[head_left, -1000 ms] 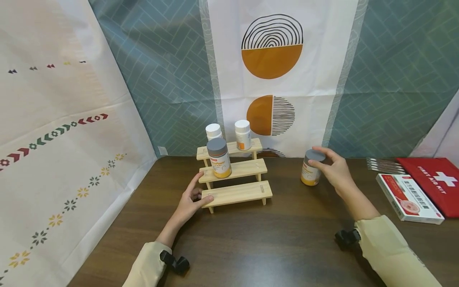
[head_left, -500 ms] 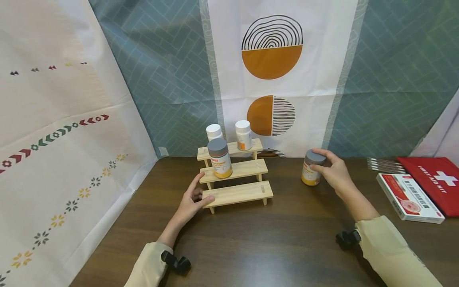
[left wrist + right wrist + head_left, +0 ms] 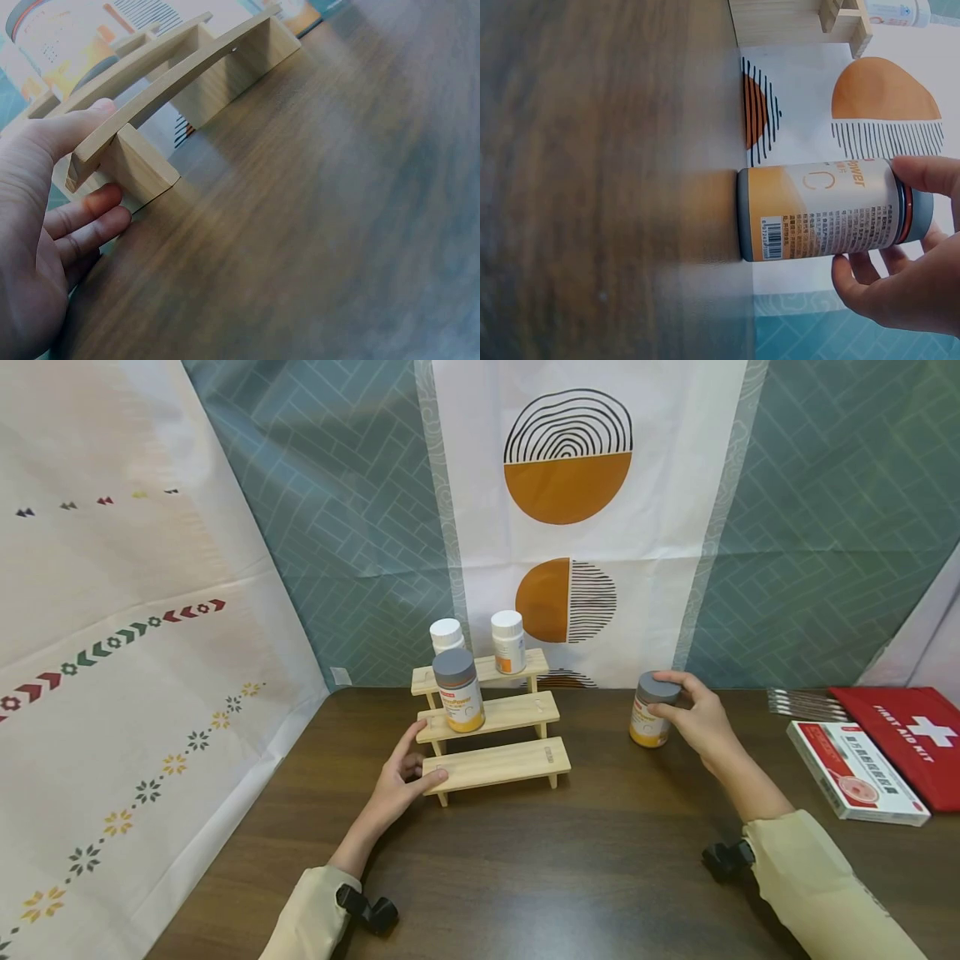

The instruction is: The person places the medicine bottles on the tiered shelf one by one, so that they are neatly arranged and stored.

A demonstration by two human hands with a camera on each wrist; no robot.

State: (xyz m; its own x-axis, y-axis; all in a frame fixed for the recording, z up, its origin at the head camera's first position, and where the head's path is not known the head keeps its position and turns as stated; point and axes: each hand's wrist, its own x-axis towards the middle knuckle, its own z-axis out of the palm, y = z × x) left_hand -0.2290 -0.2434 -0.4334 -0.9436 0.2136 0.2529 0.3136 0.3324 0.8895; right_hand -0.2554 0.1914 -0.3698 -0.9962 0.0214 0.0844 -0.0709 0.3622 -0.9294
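Observation:
In the head view, a three-step wooden display stand (image 3: 491, 763) is left of centre on the table. My left hand (image 3: 390, 789) holds its left end, thumb on the bottom step and a finger at the middle one; the left wrist view shows other fingers curled beside the stand's leg (image 3: 139, 169). A grey-capped supplement bottle (image 3: 459, 693) stands on the middle step. To the right, my right hand (image 3: 701, 718) grips the cap of a matching supplement bottle (image 3: 821, 210), upright with its base at the tabletop. Two white-capped bottles (image 3: 508, 643) stand on the top step.
On the right side of the brown table (image 3: 570, 877) lie a red first aid kit pouch (image 3: 918, 739), a white and red medicine box (image 3: 855, 772) and a pack of cotton swabs (image 3: 806, 704). Patterned cloth (image 3: 360, 527) hangs behind the table.

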